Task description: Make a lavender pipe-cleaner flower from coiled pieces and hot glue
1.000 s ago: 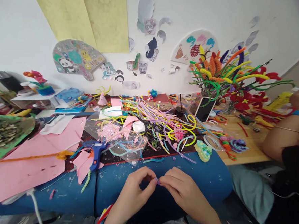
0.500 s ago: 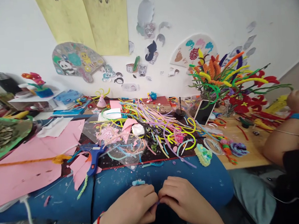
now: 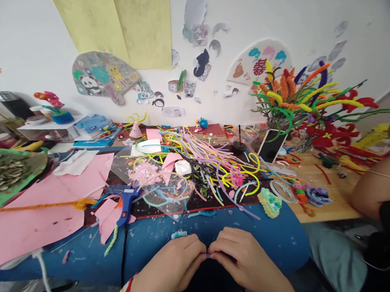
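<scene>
At the front edge of the blue-covered table, my left hand [image 3: 176, 267] and my right hand [image 3: 244, 258] meet fingertip to fingertip. Both are closed in a pinch on a tiny bit of purple pipe cleaner [image 3: 208, 256]. Most of that piece is hidden by the fingers. Just beyond my left hand lies a small light blue piece [image 3: 179, 234]. A tangled pile of pastel and yellow pipe cleaners [image 3: 198, 150] spreads farther back. To its right front sits a fuzzy yellow-green piece with blue bits [image 3: 270, 202].
A blue glue gun [image 3: 127, 203] rests at left on pink sheets [image 3: 53, 198], its cord hanging over the edge. A phone [image 3: 271, 145] leans before a bunch of pipe-cleaner flowers [image 3: 291, 96]. At right, another person's arm [image 3: 377, 187] rests on the wooden table [image 3: 313, 209].
The camera view has shifted slightly, moving the scene to the right. My fingers have turned a little, and more of the purple pipe cleaner shows between them.
</scene>
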Demonstrator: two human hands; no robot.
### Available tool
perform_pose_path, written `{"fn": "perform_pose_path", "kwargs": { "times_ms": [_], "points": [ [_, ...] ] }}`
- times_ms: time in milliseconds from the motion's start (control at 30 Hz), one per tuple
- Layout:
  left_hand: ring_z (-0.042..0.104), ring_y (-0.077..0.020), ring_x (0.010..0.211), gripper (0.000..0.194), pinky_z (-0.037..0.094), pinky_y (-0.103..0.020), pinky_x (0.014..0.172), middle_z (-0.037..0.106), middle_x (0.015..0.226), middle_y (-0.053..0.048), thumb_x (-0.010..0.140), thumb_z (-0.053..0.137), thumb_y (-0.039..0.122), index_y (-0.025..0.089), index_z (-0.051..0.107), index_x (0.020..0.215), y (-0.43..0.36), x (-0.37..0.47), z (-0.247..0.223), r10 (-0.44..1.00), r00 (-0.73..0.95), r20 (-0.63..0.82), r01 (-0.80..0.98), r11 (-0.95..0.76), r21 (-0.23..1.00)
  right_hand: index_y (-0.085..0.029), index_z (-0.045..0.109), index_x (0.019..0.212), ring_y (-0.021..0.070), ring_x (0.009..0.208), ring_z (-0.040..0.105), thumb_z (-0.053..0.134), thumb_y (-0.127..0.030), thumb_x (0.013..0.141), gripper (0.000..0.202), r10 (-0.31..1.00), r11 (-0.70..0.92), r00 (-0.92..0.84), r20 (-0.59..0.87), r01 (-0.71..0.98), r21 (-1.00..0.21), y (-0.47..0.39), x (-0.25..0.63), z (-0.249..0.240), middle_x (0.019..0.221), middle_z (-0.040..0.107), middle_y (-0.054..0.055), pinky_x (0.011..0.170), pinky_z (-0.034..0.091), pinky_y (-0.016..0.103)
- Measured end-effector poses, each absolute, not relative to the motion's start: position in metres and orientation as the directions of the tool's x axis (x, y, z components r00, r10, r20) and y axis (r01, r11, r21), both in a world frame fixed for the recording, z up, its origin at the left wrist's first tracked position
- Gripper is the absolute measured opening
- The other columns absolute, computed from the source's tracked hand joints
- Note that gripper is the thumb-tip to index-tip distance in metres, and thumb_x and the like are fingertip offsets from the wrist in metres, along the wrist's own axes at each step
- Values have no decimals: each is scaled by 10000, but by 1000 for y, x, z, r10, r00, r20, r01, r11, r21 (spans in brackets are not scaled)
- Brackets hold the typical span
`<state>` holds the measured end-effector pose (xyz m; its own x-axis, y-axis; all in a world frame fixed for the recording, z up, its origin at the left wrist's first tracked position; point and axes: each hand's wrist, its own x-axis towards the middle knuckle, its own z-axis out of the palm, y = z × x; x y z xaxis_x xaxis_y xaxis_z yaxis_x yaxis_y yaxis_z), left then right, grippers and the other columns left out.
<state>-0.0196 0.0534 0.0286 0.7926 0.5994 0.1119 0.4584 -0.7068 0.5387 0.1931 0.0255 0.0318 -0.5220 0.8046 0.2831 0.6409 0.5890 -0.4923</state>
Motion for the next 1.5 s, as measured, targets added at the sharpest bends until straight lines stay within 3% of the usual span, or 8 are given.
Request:
{"fn": "perform_pose_path", "kwargs": {
  "times_ms": [200,500,633,733,933,1067,1233,1500],
  "points": [
    [612,-186,695,146,437,-281,619,670,861,-28,999,466,165,186,584,915,55,-26,34,515,857,28,463,-792,398,-206,680,837,169,686,562,580,-203,949,150,771,628,-588,245,636,-449,31,190,35,727,685,2,632,355,305],
    [603,-150,767,135,462,-234,715,631,844,-5,999,469,229,216,582,926,64,-39,33,832,488,264,353,-464,813,-228,713,1134,159,927,680,467,-300,1015,282,852,473,-481,208,535,-700,80,187,75,1011,755,35,835,495,261],
    [560,-136,609,237,439,-225,591,578,682,13,986,486,329,199,592,818,68,-44,32,925,261,275,214,-333,918,-193,660,1219,197,1068,660,437,-293,1019,315,975,203,-222,-12,912,-356,145,178,85,1188,705,85,908,495,298],
    [562,-138,570,270,442,-227,564,582,638,14,953,534,403,186,605,808,73,-47,31,965,154,211,108,-228,968,-87,682,1109,285,1097,644,563,-287,965,274,987,85,-111,-112,974,-212,190,164,74,1143,689,173,942,498,421],
    [551,-129,533,339,437,-229,548,581,600,19,891,613,489,170,623,779,83,-51,26,989,76,128,-20,-126,992,-177,582,1244,233,1051,642,615,-332,952,332,973,-24,-2,-232,994,-107,221,151,62,1257,611,90,877,556,445],
    [530,-123,507,351,423,-228,541,539,536,43,854,663,507,166,627,780,87,-49,22,995,56,81,-156,-71,985,-167,613,1174,209,985,657,611,-358,951,294,971,-48,5,-238,984,-174,226,165,74,1177,646,78,845,559,417],
    [461,-93,483,343,420,-233,551,515,568,52,821,711,484,163,612,749,91,-43,20,999,20,36,-340,-27,940,-130,649,715,190,690,623,564,-448,904,380,973,-34,-62,-221,913,-407,227,203,96,701,633,41,657,491,310],
    [448,-89,475,382,429,-233,556,468,525,72,827,712,493,178,540,694,100,-34,22,999,-25,34,-425,-42,904,-202,516,905,153,710,532,629,-726,728,565,920,-6,-345,-188,466,-885,115,220,53,811,551,15,657,468,275]
  ]
}}
